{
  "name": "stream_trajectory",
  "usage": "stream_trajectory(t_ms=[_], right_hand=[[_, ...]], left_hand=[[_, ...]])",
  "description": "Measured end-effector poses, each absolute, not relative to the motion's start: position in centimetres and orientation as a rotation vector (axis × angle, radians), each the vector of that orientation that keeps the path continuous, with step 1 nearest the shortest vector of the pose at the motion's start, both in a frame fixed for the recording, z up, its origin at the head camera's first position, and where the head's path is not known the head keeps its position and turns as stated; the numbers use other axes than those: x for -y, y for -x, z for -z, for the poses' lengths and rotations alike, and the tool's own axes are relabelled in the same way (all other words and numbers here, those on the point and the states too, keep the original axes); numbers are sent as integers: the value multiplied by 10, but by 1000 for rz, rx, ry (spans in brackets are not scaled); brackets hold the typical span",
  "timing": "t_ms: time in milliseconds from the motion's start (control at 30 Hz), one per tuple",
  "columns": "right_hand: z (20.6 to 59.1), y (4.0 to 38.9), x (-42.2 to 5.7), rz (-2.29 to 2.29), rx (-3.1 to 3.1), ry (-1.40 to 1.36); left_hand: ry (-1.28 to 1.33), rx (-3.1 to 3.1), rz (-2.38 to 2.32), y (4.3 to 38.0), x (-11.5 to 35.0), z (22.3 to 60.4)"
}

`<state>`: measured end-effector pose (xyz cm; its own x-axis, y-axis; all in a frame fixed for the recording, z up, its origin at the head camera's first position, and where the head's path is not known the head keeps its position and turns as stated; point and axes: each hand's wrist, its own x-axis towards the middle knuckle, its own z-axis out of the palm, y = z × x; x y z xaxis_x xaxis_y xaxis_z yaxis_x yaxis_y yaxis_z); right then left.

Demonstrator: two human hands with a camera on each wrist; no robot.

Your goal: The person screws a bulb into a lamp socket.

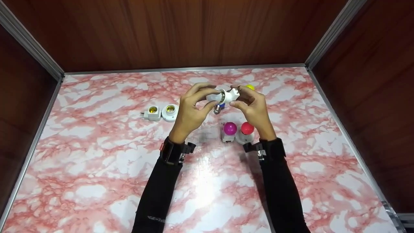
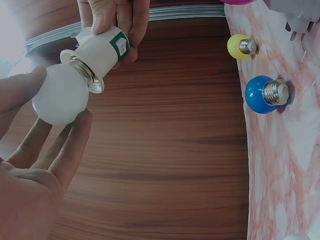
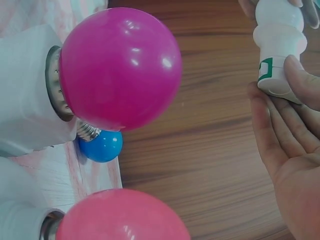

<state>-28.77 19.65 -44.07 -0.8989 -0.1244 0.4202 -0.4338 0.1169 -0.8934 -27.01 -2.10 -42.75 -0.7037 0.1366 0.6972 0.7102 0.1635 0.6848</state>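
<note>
My left hand (image 1: 191,108) pinches a white light bulb (image 2: 61,95) between thumb and fingertips. A white plug-in lamp socket (image 2: 102,52) with a green-edged label is held by my right hand (image 1: 255,108), its thumb on one side and fingers on the other. The bulb's metal screw base sits at the socket's mouth, with some thread showing in the left wrist view. Both are raised above the table. How far the base goes in cannot be told. Below and behind them lies a blue bulb (image 2: 261,95) on its side.
A yellow bulb (image 2: 240,46) lies near the back. Left of my hands stand a square plug socket (image 1: 154,113) and a round socket (image 1: 169,114), without bulbs. Nearer me, a purple bulb (image 1: 230,128) and a red bulb (image 1: 247,128) sit in sockets. Wooden panels (image 1: 181,35) enclose the table.
</note>
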Motion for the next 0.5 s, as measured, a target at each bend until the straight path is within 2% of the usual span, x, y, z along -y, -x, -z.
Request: stream_trajectory(t_ms=[500], right_hand=[[441, 287, -197, -1771, 2167, -636]], left_hand=[[848, 1983, 1465, 269, 23, 425]])
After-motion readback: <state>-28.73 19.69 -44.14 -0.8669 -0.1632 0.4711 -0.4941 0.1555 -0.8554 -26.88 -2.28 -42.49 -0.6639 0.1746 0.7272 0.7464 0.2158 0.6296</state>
